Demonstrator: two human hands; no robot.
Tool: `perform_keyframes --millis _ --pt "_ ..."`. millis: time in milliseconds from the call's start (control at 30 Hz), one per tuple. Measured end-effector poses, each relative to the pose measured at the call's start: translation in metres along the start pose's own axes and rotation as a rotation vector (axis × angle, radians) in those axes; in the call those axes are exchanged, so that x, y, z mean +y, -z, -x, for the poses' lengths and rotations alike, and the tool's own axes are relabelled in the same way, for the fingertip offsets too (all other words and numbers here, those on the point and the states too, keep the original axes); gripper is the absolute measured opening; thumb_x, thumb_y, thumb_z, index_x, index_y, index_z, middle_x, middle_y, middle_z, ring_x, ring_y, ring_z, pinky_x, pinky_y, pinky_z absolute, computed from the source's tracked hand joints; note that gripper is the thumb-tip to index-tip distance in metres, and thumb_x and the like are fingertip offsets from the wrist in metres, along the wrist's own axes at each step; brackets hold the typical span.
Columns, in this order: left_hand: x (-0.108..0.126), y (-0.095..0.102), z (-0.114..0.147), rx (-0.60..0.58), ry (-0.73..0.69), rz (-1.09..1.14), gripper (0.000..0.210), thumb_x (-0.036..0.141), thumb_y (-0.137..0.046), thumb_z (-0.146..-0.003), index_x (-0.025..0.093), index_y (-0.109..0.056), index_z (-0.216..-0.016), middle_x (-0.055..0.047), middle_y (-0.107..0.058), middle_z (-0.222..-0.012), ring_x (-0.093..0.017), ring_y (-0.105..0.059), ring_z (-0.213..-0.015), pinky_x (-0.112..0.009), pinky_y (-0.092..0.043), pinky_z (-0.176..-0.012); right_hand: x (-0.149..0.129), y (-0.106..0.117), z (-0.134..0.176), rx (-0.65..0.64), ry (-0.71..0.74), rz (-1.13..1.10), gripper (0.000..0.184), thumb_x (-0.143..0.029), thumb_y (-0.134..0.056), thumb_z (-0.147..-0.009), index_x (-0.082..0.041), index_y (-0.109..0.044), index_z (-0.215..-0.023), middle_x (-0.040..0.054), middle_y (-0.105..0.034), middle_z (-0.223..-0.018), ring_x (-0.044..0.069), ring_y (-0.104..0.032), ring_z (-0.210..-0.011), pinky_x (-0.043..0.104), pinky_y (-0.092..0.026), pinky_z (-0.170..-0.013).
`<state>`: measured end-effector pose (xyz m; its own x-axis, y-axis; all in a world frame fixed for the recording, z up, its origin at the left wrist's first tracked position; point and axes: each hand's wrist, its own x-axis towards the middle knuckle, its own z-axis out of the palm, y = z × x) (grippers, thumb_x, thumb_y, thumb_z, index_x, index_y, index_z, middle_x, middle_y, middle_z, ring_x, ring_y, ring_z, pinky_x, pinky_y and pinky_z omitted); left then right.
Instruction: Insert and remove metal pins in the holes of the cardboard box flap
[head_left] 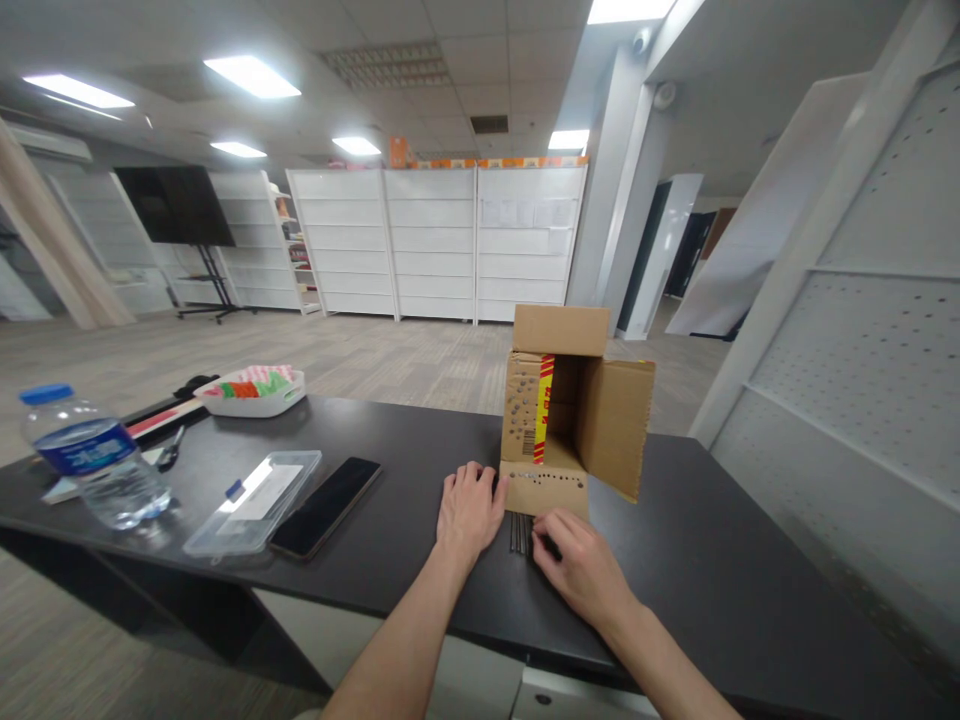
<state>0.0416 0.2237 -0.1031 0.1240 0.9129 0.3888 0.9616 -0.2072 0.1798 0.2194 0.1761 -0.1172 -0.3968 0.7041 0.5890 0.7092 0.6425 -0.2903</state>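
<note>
A cardboard box [523, 400] lies on its side on the dark table with its flaps spread and its opening facing me. Its left side and lower front flap [547, 485] are dotted with small dark holes or studs. My left hand [471, 510] rests on the table against the left edge of that flap, fingers stretched out and slightly bent. Just below the flap lie several thin metal rods, like nails [517, 533], side by side. Touching their right end is my right hand [577, 560], its thumb and fingers closed in a pinch. Whatever is between those fingertips is hidden.
Left of my hands are a black phone [326, 507], a clear plastic case [255, 500] and a water bottle [97, 460]. A white basket [255, 398] with colourful contents stands behind them, near scissors [172, 450]. A white perforated panel [862, 400] rises beyond the table's right side.
</note>
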Motion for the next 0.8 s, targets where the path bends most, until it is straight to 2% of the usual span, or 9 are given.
perform_keyframes --millis 400,700,800 --pt "0.0007 -0.0007 0.0 0.006 0.002 -0.006 0.04 0.042 -0.029 -0.099 0.021 -0.063 -0.106 -0.009 -0.061 -0.105 -0.023 -0.054 -0.102 -0.038 -0.039 -0.09 -0.0025 0.0016 -0.0001 -0.046 -0.003 -0.07 0.015 -0.022 -0.048 -0.092 -0.022 -0.057 -0.079 0.0035 -0.06 -0.081 0.016 -0.058 -0.08 0.028 -0.048 -0.074" --pt "0.0008 0.0003 0.0 -0.014 0.011 -0.005 0.04 0.042 -0.03 -0.099 0.021 -0.063 -0.106 -0.009 -0.061 -0.106 -0.023 -0.054 -0.103 -0.038 -0.038 -0.091 -0.0057 0.0047 0.0009 -0.091 -0.068 -0.162 0.014 -0.013 -0.047 -0.087 -0.021 -0.059 -0.088 0.0034 -0.058 -0.084 0.016 -0.056 -0.079 0.028 -0.047 -0.075" --pt "0.0012 0.0017 0.0002 -0.016 0.011 0.002 0.04 0.041 -0.03 -0.099 0.021 -0.063 -0.106 -0.009 -0.061 -0.105 -0.023 -0.054 -0.103 -0.038 -0.038 -0.091 -0.0064 0.0054 0.0013 -0.092 -0.056 -0.116 0.014 -0.012 -0.047 -0.085 -0.02 -0.057 -0.081 0.0034 -0.057 -0.083 0.016 -0.055 -0.078 0.028 -0.046 -0.074"
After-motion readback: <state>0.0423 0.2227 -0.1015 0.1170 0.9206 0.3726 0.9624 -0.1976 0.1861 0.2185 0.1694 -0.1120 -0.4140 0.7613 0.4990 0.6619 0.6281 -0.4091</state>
